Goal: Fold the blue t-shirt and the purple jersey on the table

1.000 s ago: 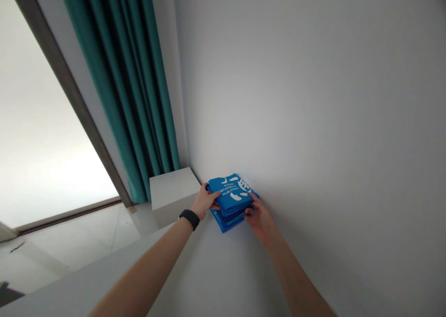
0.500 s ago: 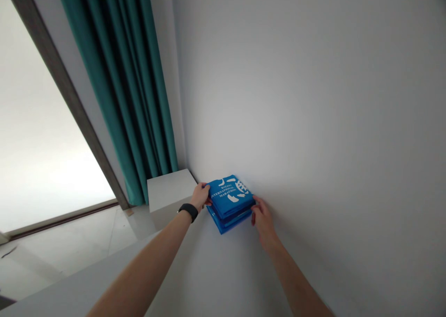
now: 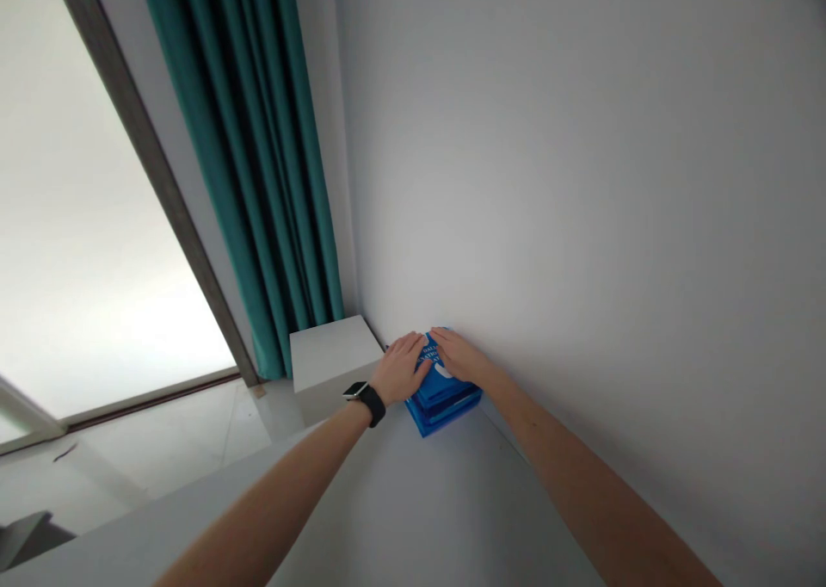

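Both my hands are flat, palms down, on top of the stack of folded blue cloth (image 3: 442,406), neither one gripping. My left hand (image 3: 401,368) comes in from the lower left with the wrist low and the fingers extended; my right hand (image 3: 459,355) comes in from the right, its fingers pointing back toward the left hand, and the two sets of fingertips lie just apart. Both forearms reach forward and converge on the stack. A black watch (image 3: 365,402) sits on my left wrist. White print shows between my hands, mostly covered. The stack lies on the pale grey worktop (image 3: 400,501), in the corner against the wall (image 3: 581,182), just beside a white box (image 3: 332,355). A teal curtain (image 3: 238,139) hangs behind the box, next to a bright window (image 3: 96,225).
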The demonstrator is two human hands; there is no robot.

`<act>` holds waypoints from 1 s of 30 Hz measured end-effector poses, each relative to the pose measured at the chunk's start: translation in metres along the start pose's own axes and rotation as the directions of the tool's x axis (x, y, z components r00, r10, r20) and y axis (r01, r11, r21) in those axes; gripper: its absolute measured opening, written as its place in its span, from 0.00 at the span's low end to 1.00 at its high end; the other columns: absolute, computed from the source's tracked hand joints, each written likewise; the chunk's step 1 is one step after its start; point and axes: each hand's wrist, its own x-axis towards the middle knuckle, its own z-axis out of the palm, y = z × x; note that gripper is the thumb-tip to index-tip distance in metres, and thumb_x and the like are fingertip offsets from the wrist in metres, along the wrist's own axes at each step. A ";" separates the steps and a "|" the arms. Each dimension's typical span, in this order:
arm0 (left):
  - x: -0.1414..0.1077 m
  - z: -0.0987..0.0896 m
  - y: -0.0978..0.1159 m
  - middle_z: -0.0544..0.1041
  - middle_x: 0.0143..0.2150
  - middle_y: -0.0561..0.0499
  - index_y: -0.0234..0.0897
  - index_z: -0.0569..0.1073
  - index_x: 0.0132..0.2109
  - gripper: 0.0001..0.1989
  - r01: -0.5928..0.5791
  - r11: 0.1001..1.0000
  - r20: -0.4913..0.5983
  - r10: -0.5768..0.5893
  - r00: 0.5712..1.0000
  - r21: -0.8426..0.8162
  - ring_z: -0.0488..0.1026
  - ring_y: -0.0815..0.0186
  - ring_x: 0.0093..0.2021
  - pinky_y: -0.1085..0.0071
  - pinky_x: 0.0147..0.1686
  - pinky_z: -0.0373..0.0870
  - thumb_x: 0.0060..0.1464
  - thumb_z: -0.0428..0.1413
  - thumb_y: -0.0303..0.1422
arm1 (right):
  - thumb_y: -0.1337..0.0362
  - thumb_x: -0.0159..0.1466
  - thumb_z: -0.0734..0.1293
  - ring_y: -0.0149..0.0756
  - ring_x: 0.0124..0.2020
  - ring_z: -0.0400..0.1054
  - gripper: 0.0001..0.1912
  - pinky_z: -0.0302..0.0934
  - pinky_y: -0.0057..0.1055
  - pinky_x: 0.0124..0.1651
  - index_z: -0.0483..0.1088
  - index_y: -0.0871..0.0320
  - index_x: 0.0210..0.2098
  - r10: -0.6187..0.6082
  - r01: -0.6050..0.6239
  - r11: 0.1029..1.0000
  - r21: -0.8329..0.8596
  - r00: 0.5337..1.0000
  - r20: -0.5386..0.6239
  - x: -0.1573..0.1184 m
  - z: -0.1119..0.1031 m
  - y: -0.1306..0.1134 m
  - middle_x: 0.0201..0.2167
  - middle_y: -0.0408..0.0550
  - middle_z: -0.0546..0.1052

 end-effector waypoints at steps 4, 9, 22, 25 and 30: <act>-0.006 0.012 0.015 0.58 0.68 0.37 0.31 0.58 0.66 0.34 0.009 0.991 0.135 -0.027 0.991 0.133 0.50 0.51 0.69 0.53 0.66 0.45 0.59 0.48 0.48 | 0.63 0.68 0.50 0.44 0.67 0.50 0.27 0.46 0.48 0.66 0.59 0.62 0.64 0.010 -0.009 1.000 -0.014 0.997 0.072 0.003 0.016 0.003 0.65 0.57 0.61; -0.018 0.019 0.017 0.52 0.70 0.38 0.32 0.57 0.67 0.41 0.006 0.983 0.155 -0.035 0.987 0.184 0.43 0.50 0.70 0.50 0.66 0.41 0.55 0.50 0.55 | 0.58 0.68 0.50 0.46 0.68 0.46 0.29 0.43 0.50 0.67 0.54 0.62 0.66 0.063 -0.060 0.998 -0.031 0.991 0.115 -0.001 0.020 0.004 0.67 0.57 0.55; -0.022 0.011 -0.052 0.60 0.67 0.44 0.35 0.62 0.64 0.25 0.318 0.900 -0.044 -0.346 0.937 -0.296 0.56 0.62 0.67 0.62 0.67 0.47 0.64 0.41 0.40 | 0.51 0.70 0.48 0.43 0.70 0.41 0.30 0.37 0.48 0.68 0.49 0.54 0.68 0.005 -0.009 1.000 0.017 0.980 0.201 0.004 0.018 -0.027 0.69 0.48 0.52; -0.026 0.014 -0.057 0.61 0.67 0.45 0.36 0.63 0.63 0.25 0.300 0.906 -0.016 -0.319 0.948 -0.299 0.58 0.63 0.66 0.63 0.67 0.49 0.63 0.43 0.40 | 0.48 0.70 0.49 0.43 0.70 0.40 0.31 0.36 0.49 0.68 0.49 0.54 0.68 -0.002 -0.005 0.999 0.038 0.982 0.189 0.001 0.017 -0.030 0.69 0.48 0.51; -0.025 0.013 -0.046 0.57 0.69 0.43 0.33 0.59 0.65 0.26 0.218 0.963 -0.083 -0.233 0.969 -0.161 0.52 0.62 0.69 0.60 0.67 0.44 0.65 0.40 0.37 | 0.50 0.70 0.48 0.42 0.69 0.43 0.31 0.37 0.49 0.69 0.50 0.54 0.68 0.023 -0.035 0.995 0.090 0.991 0.133 0.000 0.015 -0.017 0.68 0.49 0.54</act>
